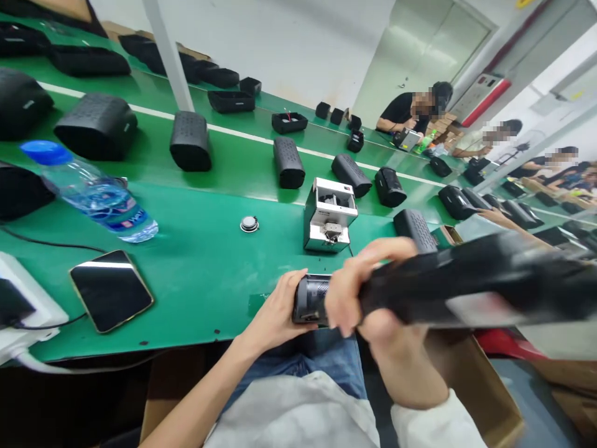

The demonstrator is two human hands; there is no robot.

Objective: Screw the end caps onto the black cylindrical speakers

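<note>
My left hand (275, 311) is wrapped round a small black speaker housing (310, 298) at the near edge of the green bench, above my lap. My right hand (368, 292) grips the thick black handle of an electric screwdriver (471, 280) that stretches off to the right, blurred; its working end meets the housing between my hands. A small round silver driver part (249, 224) lies on the mat just beyond my left hand. A white and grey screw feeder box (329, 214) stands behind the housing.
A water bottle (93, 196) lies on its side at left, with a phone (111, 289) face up near it and a white charger block (21, 305) at the edge. Several black speakers (190, 142) ride the green belt (224, 162). Other people sit at far right. A cardboard box (480, 386) stands beside my right knee.
</note>
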